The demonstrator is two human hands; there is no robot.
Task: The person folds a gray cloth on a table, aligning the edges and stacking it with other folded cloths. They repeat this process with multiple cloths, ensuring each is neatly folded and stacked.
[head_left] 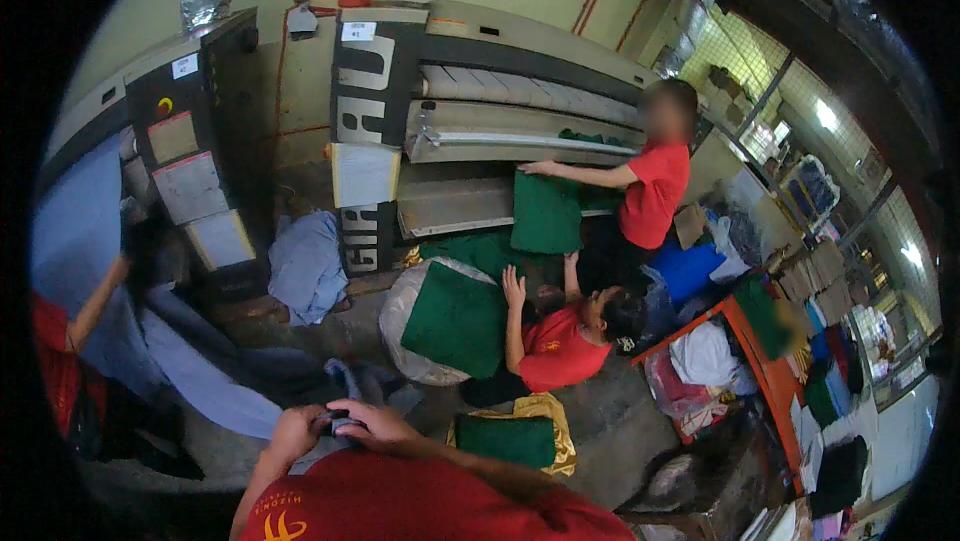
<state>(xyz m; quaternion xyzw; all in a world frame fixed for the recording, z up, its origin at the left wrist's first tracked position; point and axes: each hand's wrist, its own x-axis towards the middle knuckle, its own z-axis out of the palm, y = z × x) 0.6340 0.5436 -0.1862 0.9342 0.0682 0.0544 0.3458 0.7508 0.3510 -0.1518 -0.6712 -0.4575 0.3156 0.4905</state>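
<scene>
My left hand (298,433) and my right hand (375,425) are close together in front of my red shirt, fingers closed. Between them is a bunched, dark blue-grey bit of cloth, its edges partly hidden by my fingers. A long blue-grey cloth (215,369) runs from my hands toward the left, sagging in folds near the floor. At the far left, a person in a red shirt stands beside a lighter blue hanging part of cloth (78,251), one arm (100,301) reaching to it.
Large ironing machines (520,131) (185,156) line the wall. A standing co-worker (655,191) and a low co-worker (565,346) handle green cloth (547,211). Folded green cloths (455,319) (505,441) lie ahead. A blue cloth heap (307,266) and an orange-framed rack (765,381) stand around.
</scene>
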